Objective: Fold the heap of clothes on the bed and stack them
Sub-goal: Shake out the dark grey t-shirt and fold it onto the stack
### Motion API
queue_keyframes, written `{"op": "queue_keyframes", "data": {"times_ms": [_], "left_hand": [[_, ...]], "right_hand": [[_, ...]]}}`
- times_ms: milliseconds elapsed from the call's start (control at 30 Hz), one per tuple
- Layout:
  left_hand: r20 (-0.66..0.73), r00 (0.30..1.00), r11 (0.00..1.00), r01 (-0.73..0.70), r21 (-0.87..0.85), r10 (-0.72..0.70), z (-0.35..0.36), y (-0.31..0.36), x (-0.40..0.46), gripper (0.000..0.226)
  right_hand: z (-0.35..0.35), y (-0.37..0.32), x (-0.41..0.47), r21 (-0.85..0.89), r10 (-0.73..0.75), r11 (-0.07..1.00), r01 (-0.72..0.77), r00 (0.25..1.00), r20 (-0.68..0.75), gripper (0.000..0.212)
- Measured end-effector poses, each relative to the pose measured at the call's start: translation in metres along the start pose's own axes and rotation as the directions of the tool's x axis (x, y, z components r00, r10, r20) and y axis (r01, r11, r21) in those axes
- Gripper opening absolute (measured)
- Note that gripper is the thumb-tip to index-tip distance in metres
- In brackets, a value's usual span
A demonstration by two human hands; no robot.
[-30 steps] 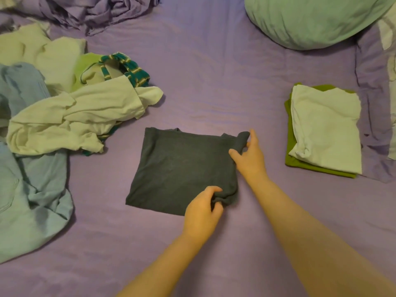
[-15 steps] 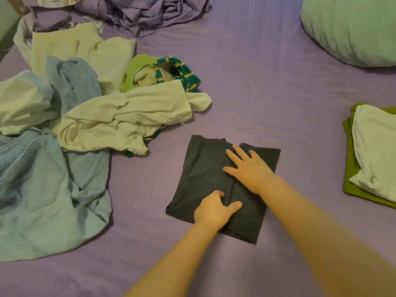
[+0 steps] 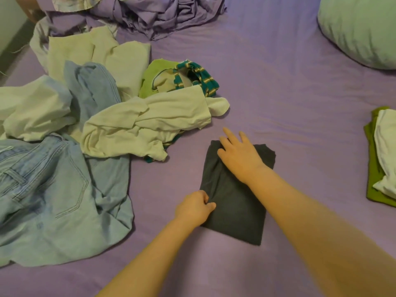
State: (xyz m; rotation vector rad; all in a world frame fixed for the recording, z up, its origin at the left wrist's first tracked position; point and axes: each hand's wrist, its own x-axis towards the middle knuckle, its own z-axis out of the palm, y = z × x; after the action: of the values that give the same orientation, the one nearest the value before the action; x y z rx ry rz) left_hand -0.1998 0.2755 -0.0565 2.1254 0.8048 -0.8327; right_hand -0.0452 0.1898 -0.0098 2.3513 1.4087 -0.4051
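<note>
A dark grey shirt point(image 3: 235, 206) lies folded into a narrow rectangle on the purple bed sheet point(image 3: 278, 93). My right hand point(image 3: 237, 155) rests flat on its far end with fingers spread. My left hand point(image 3: 196, 207) pinches the shirt's left edge near the front. A heap of unfolded clothes covers the left side: blue jeans point(image 3: 53, 200), a pale cream top point(image 3: 145, 123) and a green striped garment point(image 3: 192, 80). At the right edge a folded white piece point(image 3: 385, 151) sits on a folded green piece point(image 3: 374, 189).
A pale green pillow point(image 3: 360, 28) lies at the back right. A bunched purple sheet point(image 3: 150, 13) lies at the back. The bed's left edge and a strip of wall point(image 3: 10, 24) show at the far left.
The grey shirt was folded over from a wide square to a narrow rectangle. My right hand slid up to its far end and my left hand moved to its left edge.
</note>
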Motion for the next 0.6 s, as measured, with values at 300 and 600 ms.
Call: {"op": "queue_keyframes", "data": {"times_ms": [300, 600], "left_hand": [[-0.053, 0.998, 0.999, -0.024, -0.042, 0.022, -0.008, -0.013, 0.014, 0.041], [-0.134, 0.990, 0.951, -0.012, -0.309, -0.031, -0.002, 0.018, 0.032, 0.069]], "right_hand": [[0.047, -0.032, -0.008, 0.277, 0.197, 0.943, -0.184, 0.980, -0.021, 0.079], [0.099, -0.030, -0.072, 0.788, 0.712, 0.000, -0.616, 0.553, 0.432, 0.075]]}}
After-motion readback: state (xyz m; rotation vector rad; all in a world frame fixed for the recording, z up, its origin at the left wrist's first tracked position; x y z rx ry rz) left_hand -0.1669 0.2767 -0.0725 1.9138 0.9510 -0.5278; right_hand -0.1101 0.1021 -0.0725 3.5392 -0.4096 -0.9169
